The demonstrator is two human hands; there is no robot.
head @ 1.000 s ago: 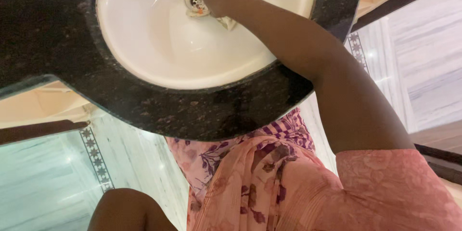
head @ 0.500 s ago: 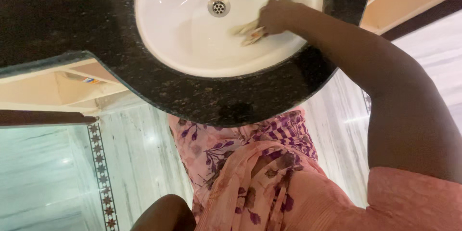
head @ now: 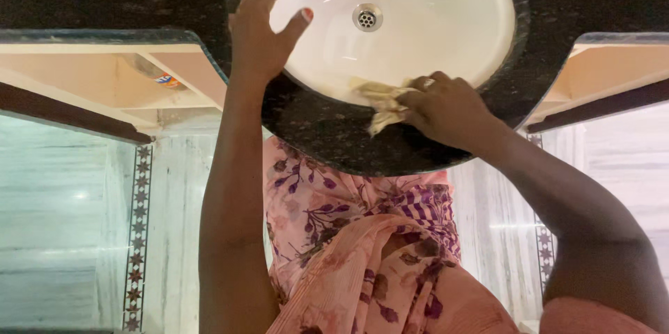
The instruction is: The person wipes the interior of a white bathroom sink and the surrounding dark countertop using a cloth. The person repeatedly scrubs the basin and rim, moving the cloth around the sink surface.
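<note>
The right hand (head: 446, 107), right of centre in the frame, has its fingers curled tight around a crumpled pale cloth (head: 380, 101), pressing it on the near rim of the white oval basin (head: 432, 34), where white bowl meets the dark speckled counter (head: 334, 142). The left hand (head: 261, 31), upper left of centre, rests flat on the basin's left rim, fingers spread loosely apart, thumb reaching over the white edge, holding nothing. The bowl is bare apart from its metal drain (head: 367, 17) at top centre, leaving open room across its middle. The counter's curved front edge bulges toward the pink floral garment (head: 362, 236) below, with pale marble floor (head: 70, 236) at either side.
</note>
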